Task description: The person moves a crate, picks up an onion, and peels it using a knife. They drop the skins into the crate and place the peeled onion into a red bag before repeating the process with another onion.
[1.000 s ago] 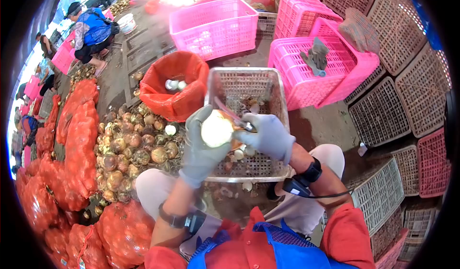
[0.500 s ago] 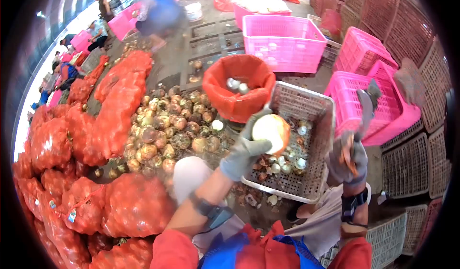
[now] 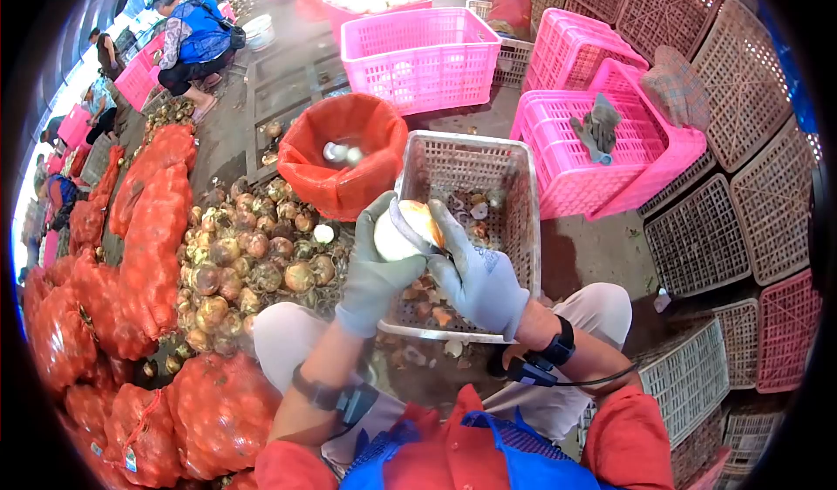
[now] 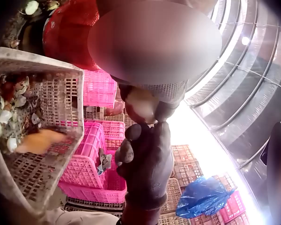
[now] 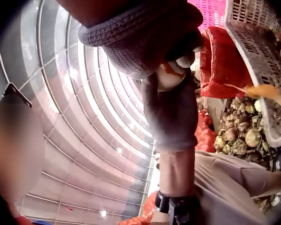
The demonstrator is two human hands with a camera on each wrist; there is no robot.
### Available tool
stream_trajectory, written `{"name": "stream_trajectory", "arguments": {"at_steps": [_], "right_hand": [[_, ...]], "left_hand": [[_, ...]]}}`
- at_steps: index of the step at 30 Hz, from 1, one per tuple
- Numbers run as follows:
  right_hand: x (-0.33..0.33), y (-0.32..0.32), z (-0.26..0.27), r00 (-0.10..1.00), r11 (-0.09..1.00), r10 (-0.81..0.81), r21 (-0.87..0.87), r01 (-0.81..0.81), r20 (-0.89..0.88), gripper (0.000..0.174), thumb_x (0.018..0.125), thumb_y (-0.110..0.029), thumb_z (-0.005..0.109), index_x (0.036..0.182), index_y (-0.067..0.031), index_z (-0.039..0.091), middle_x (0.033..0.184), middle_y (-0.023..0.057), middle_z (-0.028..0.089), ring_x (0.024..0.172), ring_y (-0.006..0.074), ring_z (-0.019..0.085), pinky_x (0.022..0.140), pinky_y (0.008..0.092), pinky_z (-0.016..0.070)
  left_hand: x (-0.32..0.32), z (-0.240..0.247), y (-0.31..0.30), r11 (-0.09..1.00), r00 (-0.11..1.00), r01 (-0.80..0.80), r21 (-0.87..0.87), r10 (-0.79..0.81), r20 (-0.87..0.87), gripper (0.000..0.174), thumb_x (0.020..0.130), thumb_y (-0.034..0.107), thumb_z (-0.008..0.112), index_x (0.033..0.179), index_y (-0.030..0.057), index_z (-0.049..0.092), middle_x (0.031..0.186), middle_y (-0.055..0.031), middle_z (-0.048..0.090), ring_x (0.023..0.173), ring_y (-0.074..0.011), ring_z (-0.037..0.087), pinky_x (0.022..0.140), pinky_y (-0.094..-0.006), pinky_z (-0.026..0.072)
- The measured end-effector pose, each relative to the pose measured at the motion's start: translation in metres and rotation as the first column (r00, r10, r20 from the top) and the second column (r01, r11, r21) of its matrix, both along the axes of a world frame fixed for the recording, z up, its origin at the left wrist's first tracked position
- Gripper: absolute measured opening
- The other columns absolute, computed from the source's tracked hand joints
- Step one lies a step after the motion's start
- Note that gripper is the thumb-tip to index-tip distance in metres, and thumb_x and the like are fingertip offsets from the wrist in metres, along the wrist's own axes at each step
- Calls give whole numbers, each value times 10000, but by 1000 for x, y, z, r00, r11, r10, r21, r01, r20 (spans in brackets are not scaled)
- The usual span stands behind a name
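Observation:
Over the grey crate (image 3: 534, 228), a partly peeled onion (image 3: 385, 239), white with an orange-brown side, sits in the gloved left hand (image 3: 375, 268), whose fingers and thumb grip it. A curved grey knife blade (image 3: 410, 228) lies across the onion. The gloved right hand (image 3: 479, 281) holds the knife, its handle mostly hidden, with fingers against the onion's right side. Both wrist views show the onion (image 4: 143, 103) (image 5: 171, 80) between the two gloves. A loose orange peel (image 4: 40, 140) (image 5: 264, 92) appears over the crate in both.
A red mesh-lined container (image 3: 336, 185) with white onions stands behind left. Unpeeled onions (image 3: 253, 246) pile at the left, beside filled red sacks (image 3: 227, 411). Pink crates (image 3: 418, 63) stand beyond; one at the right (image 3: 580, 167) bears grey gloves (image 3: 598, 128). A person (image 3: 196, 41) squats at upper left.
The head view swung right, then back left. The right hand, with the knife, was away at the right half a second ago and is now back against the onion. The left hand has kept its grip.

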State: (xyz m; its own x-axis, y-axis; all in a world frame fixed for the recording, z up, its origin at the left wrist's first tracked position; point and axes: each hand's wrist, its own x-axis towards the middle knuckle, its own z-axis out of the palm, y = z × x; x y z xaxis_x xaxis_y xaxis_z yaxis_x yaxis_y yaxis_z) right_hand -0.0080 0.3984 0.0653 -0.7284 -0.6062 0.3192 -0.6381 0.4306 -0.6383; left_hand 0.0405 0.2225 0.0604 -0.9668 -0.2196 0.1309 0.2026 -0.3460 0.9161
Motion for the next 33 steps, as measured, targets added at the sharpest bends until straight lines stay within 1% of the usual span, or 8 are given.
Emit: {"name": "stream_trajectory", "arguments": {"at_steps": [8,12,15,19,21,23,29,33], "right_hand": [[-14,-2,6,960,994,55,-80,-80,-274,630,928,-91,652,1530,-72,464,1182,219,697,924,358,730,774,395,587],[-15,-5,-1,964,985,-36,-170,-10,-265,517,956,-144,645,1454,-52,536,920,151,726,733,282,709,643,400,550],[-47,14,7,766,767,127,-553,327,630,208,1061,-180,471,1162,-66,612,748,18,633,501,69,547,452,225,437],[-49,22,6,716,923,224,-381,63,661,435,1081,-226,469,1472,-35,476,779,35,653,497,78,559,471,220,452],[-37,11,-14,953,980,66,-201,-5,297,576,1059,-277,514,1540,9,376,973,122,681,788,123,673,727,304,545],[-31,9,3,986,965,78,-258,-39,145,580,1034,-271,580,1507,19,410,987,130,685,816,115,679,727,299,549],[-28,16,35,752,940,293,-323,-112,591,487,964,-141,641,1392,40,497,939,84,683,769,96,679,676,276,545],[-27,16,21,878,946,271,-276,-169,394,401,934,-93,583,1318,15,545,899,119,698,734,149,698,677,313,550]], "left_hand": [[3,-1,-2,993,996,-56,-106,48,-74,914,741,-71,745,1534,64,311,1426,-119,509,1311,-234,537,1100,-379,480],[9,8,-1,976,992,-98,-193,80,-100,941,713,-29,792,1523,61,322,1436,-126,496,1308,-239,534,1109,-380,470],[12,6,4,941,950,-155,-300,59,-305,830,721,-127,740,1443,19,358,1336,-176,548,1214,-291,613,994,-429,565],[7,9,-2,986,972,-133,106,150,-180,902,722,-129,710,1515,89,337,1384,-156,537,1251,-295,596,1015,-414,554],[4,9,-10,987,974,-156,38,160,-163,929,717,-105,727,1534,80,325,1402,-154,529,1271,-279,587,1038,-399,537],[10,22,-3,995,993,-102,-21,100,-56,934,714,24,756,1546,64,332,1425,-112,514,1293,-233,547,1097,-377,472],[8,7,-4,984,990,139,-112,-143,-21,946,723,-69,788,1532,47,312,1388,-146,544,1266,-234,581,1036,-373,529],[9,5,-3,932,987,150,-330,-160,-2,897,745,-26,813,1510,26,347,1363,-137,570,1251,-200,579,1045,-358,510]]}}
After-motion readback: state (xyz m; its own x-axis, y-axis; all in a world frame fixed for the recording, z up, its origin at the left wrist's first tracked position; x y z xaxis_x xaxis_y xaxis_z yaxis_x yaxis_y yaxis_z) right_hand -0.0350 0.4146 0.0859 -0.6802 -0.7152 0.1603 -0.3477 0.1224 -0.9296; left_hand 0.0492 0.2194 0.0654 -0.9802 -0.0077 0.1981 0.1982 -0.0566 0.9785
